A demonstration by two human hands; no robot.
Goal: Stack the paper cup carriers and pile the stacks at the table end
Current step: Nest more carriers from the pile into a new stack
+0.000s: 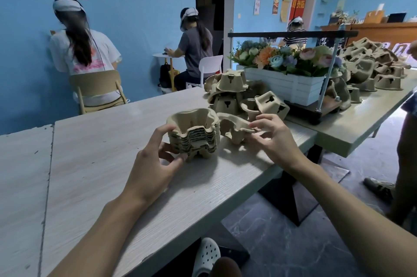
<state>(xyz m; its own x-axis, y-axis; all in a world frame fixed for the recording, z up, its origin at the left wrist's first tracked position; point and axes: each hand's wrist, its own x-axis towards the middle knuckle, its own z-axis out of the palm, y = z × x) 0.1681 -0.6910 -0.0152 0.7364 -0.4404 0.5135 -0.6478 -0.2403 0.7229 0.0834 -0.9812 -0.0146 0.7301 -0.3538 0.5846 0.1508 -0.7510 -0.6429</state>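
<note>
A stack of several nested brown paper cup carriers (194, 135) stands on the pale wooden table (94, 164), open side up. My left hand (155, 159) holds the stack's near left side, thumb low at its base and fingers against its wall. My right hand (270, 134) pinches the rim of a single loose carrier (232, 126), which hangs tilted just right of the stack. Behind them lies a heap of loose carriers (232, 89), some upside down.
A white planter box of flowers (284, 87) on a metal stand sits behind the heap. More carriers (374, 64) are piled on the adjoining table at right. The table's right edge runs close to my right wrist. People sit on chairs at the back left; another person stands at far right.
</note>
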